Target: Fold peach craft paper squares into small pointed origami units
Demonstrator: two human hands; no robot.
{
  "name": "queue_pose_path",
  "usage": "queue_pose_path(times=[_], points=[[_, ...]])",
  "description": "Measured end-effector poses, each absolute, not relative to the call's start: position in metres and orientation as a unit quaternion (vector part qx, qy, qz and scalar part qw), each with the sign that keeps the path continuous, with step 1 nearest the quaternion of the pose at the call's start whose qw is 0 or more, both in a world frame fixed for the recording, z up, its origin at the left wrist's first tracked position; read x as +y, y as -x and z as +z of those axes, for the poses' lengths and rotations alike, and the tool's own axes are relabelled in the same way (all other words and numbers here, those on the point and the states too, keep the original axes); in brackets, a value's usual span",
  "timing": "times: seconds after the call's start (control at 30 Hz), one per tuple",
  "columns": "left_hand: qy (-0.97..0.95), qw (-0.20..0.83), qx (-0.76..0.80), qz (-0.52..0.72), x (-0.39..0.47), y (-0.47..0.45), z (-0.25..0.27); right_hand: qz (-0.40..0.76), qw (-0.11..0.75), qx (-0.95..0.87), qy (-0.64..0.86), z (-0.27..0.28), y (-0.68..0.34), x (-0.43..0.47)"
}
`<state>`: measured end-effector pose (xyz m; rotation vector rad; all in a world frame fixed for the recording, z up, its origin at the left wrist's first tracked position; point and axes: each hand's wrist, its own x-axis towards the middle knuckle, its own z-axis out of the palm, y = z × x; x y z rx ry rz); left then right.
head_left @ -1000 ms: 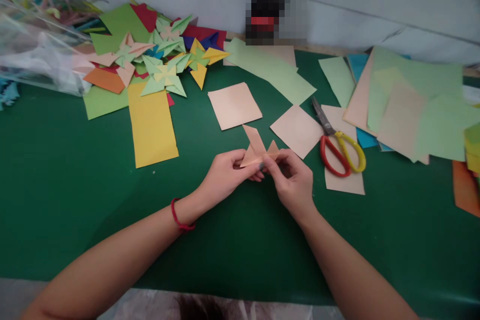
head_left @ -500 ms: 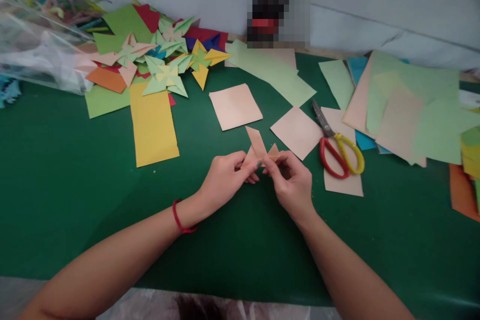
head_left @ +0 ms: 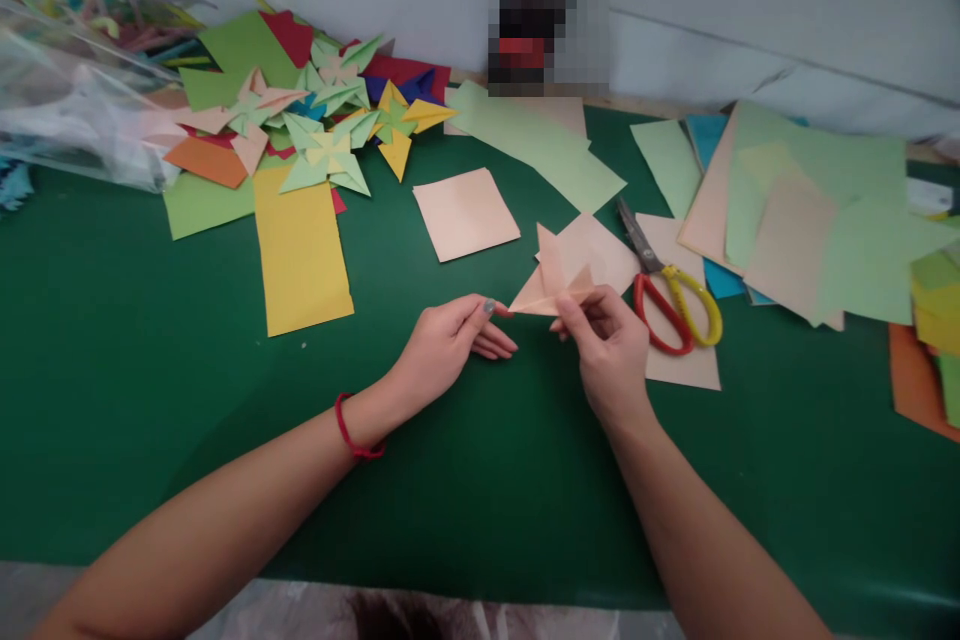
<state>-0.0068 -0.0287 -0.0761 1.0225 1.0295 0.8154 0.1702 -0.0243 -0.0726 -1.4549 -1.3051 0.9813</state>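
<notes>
Between thumb and fingers, my right hand (head_left: pixel 611 345) pinches a folded pink paper (head_left: pixel 551 285) along its lower edge. Pointed flaps stand up from this paper, and its long corner points left. My left hand (head_left: pixel 454 345) has its fingers stretched out, with the index fingertip at that left corner; whether it touches cannot be made out. Behind the folded piece lies a pink paper square (head_left: pixel 600 245), partly covered by it. Another pink square (head_left: pixel 466 215) rests farther back to the left. Scissors (head_left: pixel 664 290) with red and yellow handles lie just right of my right hand, over a pink strip (head_left: pixel 686 365).
Folded paper stars (head_left: pixel 330 152) are heaped at the back left on coloured sheets, beside a clear plastic bag (head_left: pixel 82 110). A yellow sheet (head_left: pixel 304 255) lies left of centre. Pale green and pink sheets (head_left: pixel 862 220) are stacked on the right of the green table (head_left: pixel 187 370).
My right hand has moved slightly right with the folded paper. The left hand has released its pinch on the paper, and its fingers have straightened out.
</notes>
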Motion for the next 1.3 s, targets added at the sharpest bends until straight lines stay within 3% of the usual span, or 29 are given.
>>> queue_pose_path(times=[0.23,0.4,0.5,1.1,1.3], points=[[-0.477,0.670,0.437,0.365,-0.028,0.005,-0.074,0.439,0.420,-0.570,0.554,-0.074,-0.160,-0.031],[-0.561,0.527,0.527,0.360,-0.026,0.008,-0.073,0.453,0.375,-0.624,0.514,-0.075,-0.158,-0.034],[-0.581,0.498,0.549,0.336,-0.026,0.009,-0.074,0.458,0.358,-0.634,0.510,-0.074,-0.158,-0.034],[-0.524,0.586,0.507,0.353,-0.027,0.009,-0.075,0.472,0.345,-0.634,0.506,-0.073,-0.162,-0.030],[-0.533,0.568,0.518,0.353,-0.027,0.008,-0.074,0.469,0.344,-0.637,0.506,-0.074,-0.163,-0.030]])
